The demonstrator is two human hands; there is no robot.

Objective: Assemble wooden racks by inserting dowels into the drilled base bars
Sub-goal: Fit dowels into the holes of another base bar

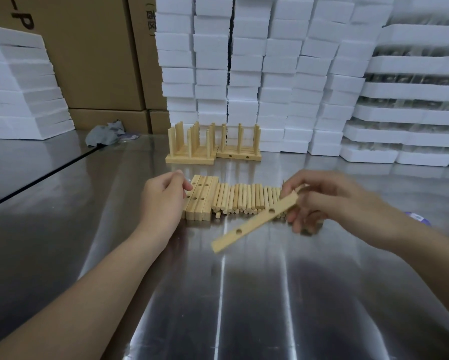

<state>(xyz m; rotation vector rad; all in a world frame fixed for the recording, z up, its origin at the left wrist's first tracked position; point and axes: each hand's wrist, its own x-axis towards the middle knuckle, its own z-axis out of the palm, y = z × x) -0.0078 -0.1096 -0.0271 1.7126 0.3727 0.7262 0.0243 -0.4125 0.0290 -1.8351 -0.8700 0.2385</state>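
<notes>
My right hand [319,201] grips one end of a drilled wooden base bar [254,222]. The bar slants down to the left over the steel table, two holes showing. Behind it lies a row of several loose dowels [246,198]. A stack of drilled base bars [201,197] sits left of the dowels. My left hand [163,201] hovers at the stack's left side with its fingers curled, fingertips near the top bar; whether it touches is unclear. Assembled racks [192,144] [240,146] stand farther back.
White foam blocks [270,74] are stacked high along the back and right. Cardboard boxes [98,61] and more foam [20,87] stand at the left. A crumpled grey cloth [105,135] lies near the boxes. A purple item [418,218] peeks from behind my right forearm.
</notes>
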